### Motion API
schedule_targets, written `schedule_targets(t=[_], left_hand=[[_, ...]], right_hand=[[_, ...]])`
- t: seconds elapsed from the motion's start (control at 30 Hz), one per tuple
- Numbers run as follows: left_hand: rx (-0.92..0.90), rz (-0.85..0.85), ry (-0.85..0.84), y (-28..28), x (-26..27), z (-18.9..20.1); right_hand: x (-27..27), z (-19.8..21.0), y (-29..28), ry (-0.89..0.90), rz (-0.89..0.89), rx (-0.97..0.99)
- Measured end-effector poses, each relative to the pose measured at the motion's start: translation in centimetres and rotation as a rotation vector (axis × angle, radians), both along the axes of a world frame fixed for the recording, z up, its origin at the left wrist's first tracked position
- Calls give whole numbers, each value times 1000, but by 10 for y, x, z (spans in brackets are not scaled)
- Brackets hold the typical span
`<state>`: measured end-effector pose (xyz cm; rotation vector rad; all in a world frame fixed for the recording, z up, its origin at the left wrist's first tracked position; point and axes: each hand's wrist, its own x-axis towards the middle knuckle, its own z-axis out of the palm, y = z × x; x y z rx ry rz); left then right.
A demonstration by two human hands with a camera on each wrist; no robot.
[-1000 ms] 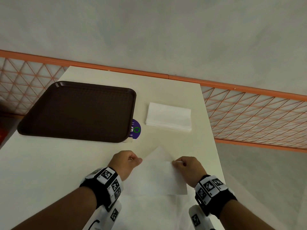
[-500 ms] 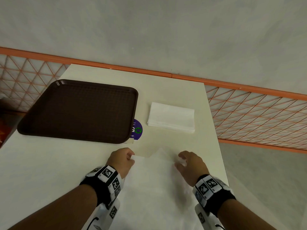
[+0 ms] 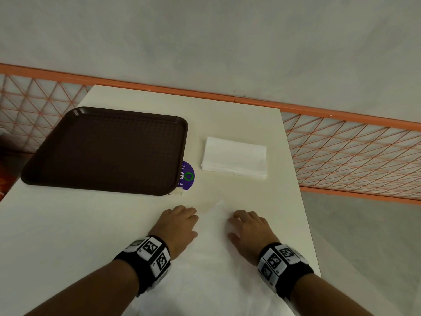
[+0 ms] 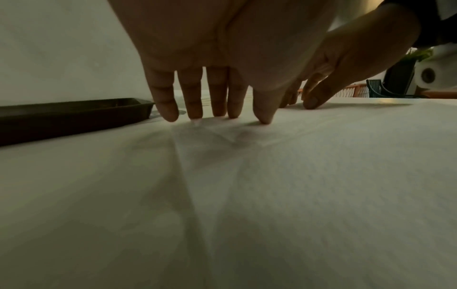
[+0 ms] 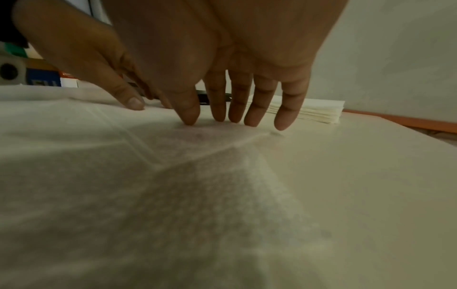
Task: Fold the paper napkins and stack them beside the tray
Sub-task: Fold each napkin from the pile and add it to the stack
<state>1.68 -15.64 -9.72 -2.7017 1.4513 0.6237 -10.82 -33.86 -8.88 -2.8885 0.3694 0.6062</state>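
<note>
Napkin (image 3: 211, 258), a thin white sheet, lies spread flat on the table (image 3: 68, 236), nearer the person than the tray (image 3: 107, 151) and a little to its right; its far corner comes to a point well short of the tray's near right corner. Fold lines cross the sheet, seen plainly from the right wrist. Both hands rest on it with straight, spread fingers, pressing down and gripping nothing. The left hand (image 3: 178, 226) sits on the sheet's left edge, the side nearest the tray, and its fingertips (image 4: 170, 115) touch the paper just where that edge meets bare table. The right hand (image 3: 249, 231) presses the sheet's right part, its fingertips (image 5: 190, 117) on the paper and the little finger reaching about to the edge. The two hands are near each other but apart, the napkin's point showing between them. A stack (image 3: 234, 157) of folded napkins sits on the table just right of the tray, apart from it. A purple sticker (image 3: 188, 175) peeks out from under the tray's near right corner, between tray and stack. Both wrists wear black bands with square markers.
</note>
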Motion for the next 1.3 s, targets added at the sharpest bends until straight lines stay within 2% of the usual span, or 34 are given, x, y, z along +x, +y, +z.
schedule_targets(t=[0.13,0.23,0.3,0.43,0.57,0.63,0.87,1.03,1.17,1.3], left_hand=[[70,8,15,-2,-1,2],[99,-122,68,-8,-13,-8],[145,-157,62,-8,-17,-15],[196,-83,57,-1,-12,-12],[119,-8,32,-11,-6,5],[106,19,31,-22,-3,12],[237,63,39,-44,0,20],[266,56,31,-45,-8,20],[233,60,108,-41,-10,25],[112,87,177,-35,-10,40]], right_hand=[[-7,-2,-6,9,-22,-34],[-7,-11,10,8,73,53],[-10,-17,20,42,135,26],[-25,-21,10,13,68,-55],[-24,-10,-4,-114,4,-21],[-15,-2,-6,-73,5,19],[12,4,-18,67,-122,141],[16,3,-25,85,-218,235],[10,-1,-31,43,-283,304],[5,0,-36,17,-283,324]])
